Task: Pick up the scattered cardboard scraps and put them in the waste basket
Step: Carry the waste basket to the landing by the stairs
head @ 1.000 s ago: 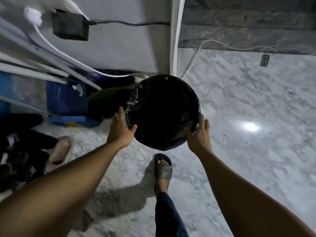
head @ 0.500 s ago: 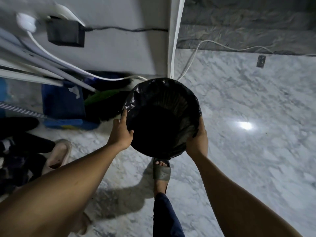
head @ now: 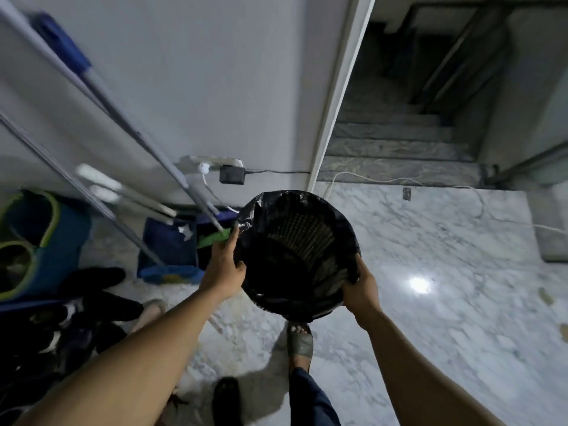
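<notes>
- You hold the waste basket (head: 295,256) off the marble floor (head: 445,302) in front of you, about mid-scene, just right of the wall's white door frame (head: 341,87).
- Its mouth is turned up toward you, so you look straight down into it. Its long axis runs from the rim at your face down to the base at the floor, close to upright. I cannot tell any slight tilt.
- A black bag lines it and folds over the rim. The mesh of the far inner wall shows through.
- Your left hand (head: 222,269) grips the left rim: thumb hooked over the edge, forefinger stretched up along the outside.
- Your right hand (head: 361,290) clasps the near right rim, fingers curled over the edge.
- Your sandalled foot (head: 299,341) stands on the floor right below the basket's near edge.
- Two small brownish scraps (head: 545,296) lie on the floor at the far right, well apart from the basket.
- Left of the basket sits a blue crate (head: 167,241). Further left is a blue bucket (head: 46,241) with a green rim, with dark shoes (head: 92,281) nearer you.
- On the wall beyond, a black adapter (head: 232,174) is plugged in beside a white power strip (head: 215,162).
- Stairs (head: 393,139) rise in the far right.
</notes>
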Action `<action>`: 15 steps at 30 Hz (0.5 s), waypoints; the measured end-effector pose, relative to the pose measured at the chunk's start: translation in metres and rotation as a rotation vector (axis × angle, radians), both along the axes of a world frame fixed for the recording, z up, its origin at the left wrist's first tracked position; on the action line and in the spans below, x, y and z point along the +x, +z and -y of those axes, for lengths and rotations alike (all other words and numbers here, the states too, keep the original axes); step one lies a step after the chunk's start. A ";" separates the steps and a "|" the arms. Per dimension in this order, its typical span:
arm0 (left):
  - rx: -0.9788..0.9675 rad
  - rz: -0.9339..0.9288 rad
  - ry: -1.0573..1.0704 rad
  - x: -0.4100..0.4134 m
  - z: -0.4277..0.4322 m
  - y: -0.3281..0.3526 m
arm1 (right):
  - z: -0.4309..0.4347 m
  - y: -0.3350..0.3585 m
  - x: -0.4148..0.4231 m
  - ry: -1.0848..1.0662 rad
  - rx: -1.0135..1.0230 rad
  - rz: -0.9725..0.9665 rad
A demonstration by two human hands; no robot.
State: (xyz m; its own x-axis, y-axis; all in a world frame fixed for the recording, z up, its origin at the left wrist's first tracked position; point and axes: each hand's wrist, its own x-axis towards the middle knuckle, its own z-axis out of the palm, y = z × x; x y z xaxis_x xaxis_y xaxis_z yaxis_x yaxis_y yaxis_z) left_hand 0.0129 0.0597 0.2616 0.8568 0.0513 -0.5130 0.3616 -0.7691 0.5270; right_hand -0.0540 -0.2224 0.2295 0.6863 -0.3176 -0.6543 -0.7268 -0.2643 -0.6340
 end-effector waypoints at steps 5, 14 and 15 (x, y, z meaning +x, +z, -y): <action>-0.100 -0.089 0.025 -0.031 -0.013 0.087 | -0.018 0.091 -0.041 -0.074 -0.043 0.207; -0.374 0.056 -0.003 -0.138 0.018 0.209 | -0.055 0.202 -0.165 -0.467 -0.090 0.412; -0.406 0.064 -0.021 -0.151 0.029 0.218 | -0.058 0.207 -0.179 -0.510 -0.083 0.433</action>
